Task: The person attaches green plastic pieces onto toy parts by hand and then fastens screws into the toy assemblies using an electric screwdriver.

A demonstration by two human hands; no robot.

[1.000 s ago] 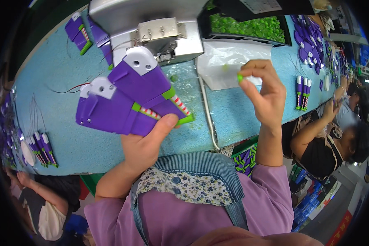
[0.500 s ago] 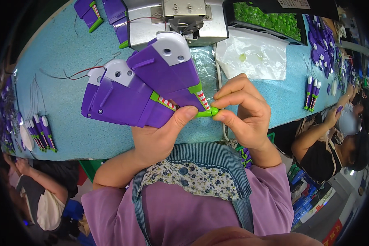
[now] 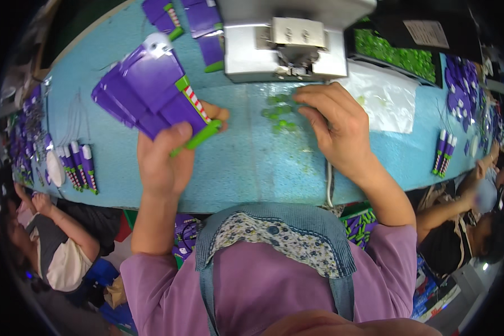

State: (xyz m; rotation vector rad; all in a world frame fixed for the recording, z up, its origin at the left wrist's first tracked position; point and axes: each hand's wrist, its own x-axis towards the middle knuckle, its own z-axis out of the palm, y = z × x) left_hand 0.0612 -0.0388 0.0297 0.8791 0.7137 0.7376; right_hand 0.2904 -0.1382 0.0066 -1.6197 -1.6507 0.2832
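My left hand (image 3: 168,157) is closed around a fanned stack of flat purple plastic pieces (image 3: 145,78), its thumb pressing on their lower part. The front piece has a white rounded end, a red-and-white striped strip (image 3: 197,102) and a bright green tip (image 3: 204,134). Motion blurs the stack somewhat. My right hand (image 3: 344,126) is over the table beside a small scatter of translucent green parts (image 3: 280,115). Its thumb and forefinger are apart, and nothing shows between them.
A metal machine (image 3: 285,50) stands at the table's far side. Right of it are a black bin of green parts (image 3: 395,53) and a clear plastic bag (image 3: 386,106). Purple pieces (image 3: 78,168) lie at the left. A co-worker (image 3: 67,241) sits left, another (image 3: 459,224) right.
My right hand has let go of the green tip and moved over to the scattered green parts. My left hand has carried the purple stack leftward. The view has shifted too.
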